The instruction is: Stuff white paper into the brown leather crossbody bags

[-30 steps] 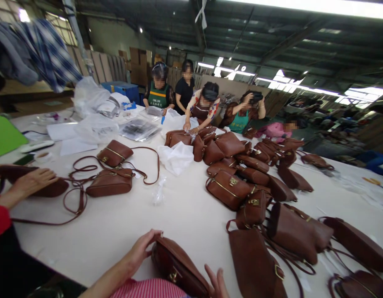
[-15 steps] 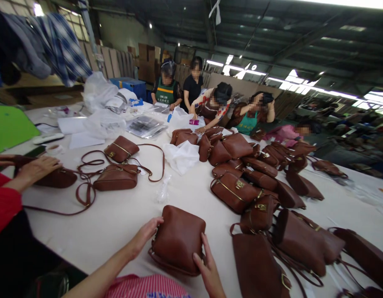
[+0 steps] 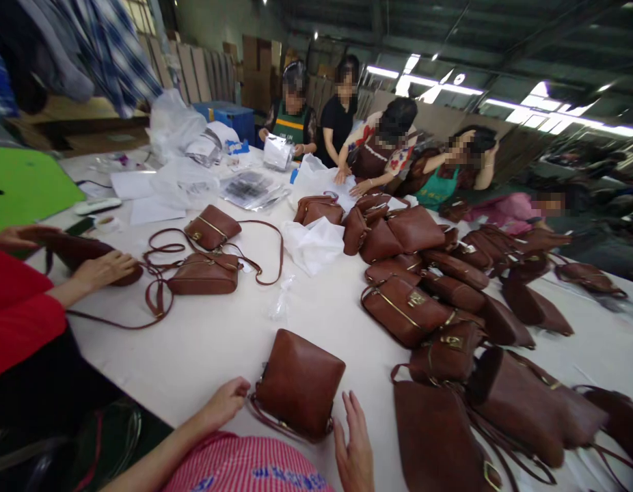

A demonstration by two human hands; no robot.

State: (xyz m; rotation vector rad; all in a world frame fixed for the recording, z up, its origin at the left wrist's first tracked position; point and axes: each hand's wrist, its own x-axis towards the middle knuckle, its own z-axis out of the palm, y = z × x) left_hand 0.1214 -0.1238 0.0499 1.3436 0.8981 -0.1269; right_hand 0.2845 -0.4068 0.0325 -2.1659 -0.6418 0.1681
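Note:
A brown leather handbag lies in front of me on the white table, its smooth panel facing up and its strap along the near edge. My left hand is just off the bag's left side, fingers slightly bent and nothing visible in them. On the other side, my right hand is open, fingers stretched upward beside the bag's lower right corner; whether the thumb touches it I cannot tell.
A large group of brown handbags covers the right side. On the left, a co-worker in a red sleeve handles another bag. Two strapped bags and white wrapping lie farther back. Several people stand across the table.
Both my hands have come away from the handbag's sides, which they were holding. The bag now lies flatter and slightly turned. The view has shifted, and the co-worker's bag at left has moved.

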